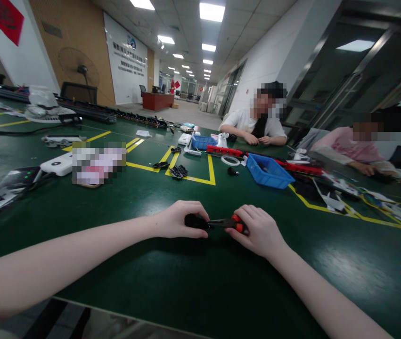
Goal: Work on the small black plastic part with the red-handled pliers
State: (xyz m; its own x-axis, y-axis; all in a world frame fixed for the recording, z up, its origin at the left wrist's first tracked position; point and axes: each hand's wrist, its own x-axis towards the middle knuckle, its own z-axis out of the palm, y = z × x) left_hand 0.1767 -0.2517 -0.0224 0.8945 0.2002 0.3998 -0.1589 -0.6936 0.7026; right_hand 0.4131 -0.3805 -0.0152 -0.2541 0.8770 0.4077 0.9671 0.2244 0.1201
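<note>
My left hand [181,220] is closed around a small black part [196,221], gripping it between thumb and fingers just above the green table [143,278]. Wrapped round the red-and-black handles of needle-nose pliers [223,222] is my right hand [261,230]. The pliers' narrow jaws point left and reach the black part's right end. Whether the jaws pinch something there is too small to tell.
Beyond my hands lie several small black parts [179,171] by yellow tape lines. A blue bin [270,171] stands right of them, a phone [97,167] and a white device [59,162] to the left. Two people [253,120] sit across the table.
</note>
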